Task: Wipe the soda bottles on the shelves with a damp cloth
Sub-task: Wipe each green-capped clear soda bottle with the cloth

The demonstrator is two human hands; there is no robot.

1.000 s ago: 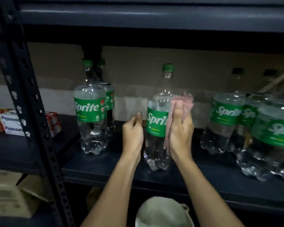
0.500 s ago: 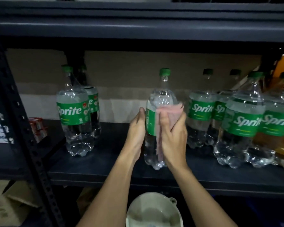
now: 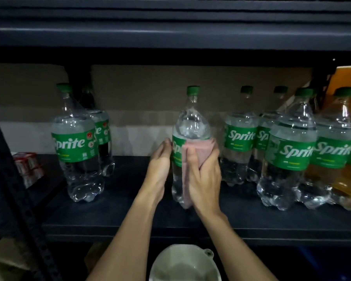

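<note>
**Pink cloth across the label of the middle Sprite bottle**

The soda bottle (image 3: 192, 126) being wiped stands upright at the middle of the dark shelf (image 3: 130, 220). It stands alone, between two bottles on the left (image 3: 77, 142) and a crowded group on the right (image 3: 290, 151). It is clear plastic with a green cap, clear liquid inside and a green label, of which only the left edge shows.

The right hand (image 3: 206, 177) holds a pink cloth (image 3: 199, 148) against the front of the bottle. Its thumb lies up along the cloth, its fingers curl round the bottle's right side, and a strip of cloth hangs below the palm. The left hand (image 3: 159, 159) lies flat and loose-fingered on the bottle's left side, fingertips at the label's edge.

A second ago the cloth sat higher, bunched at the bottle's right shoulder, and most of the word Sprite could be read. Now the cloth has come round and down over the label. The left hand, lower on the bottle then, has moved up to the label.

A white basin (image 3: 182, 266) sits below the shelf, between the forearms.
</note>
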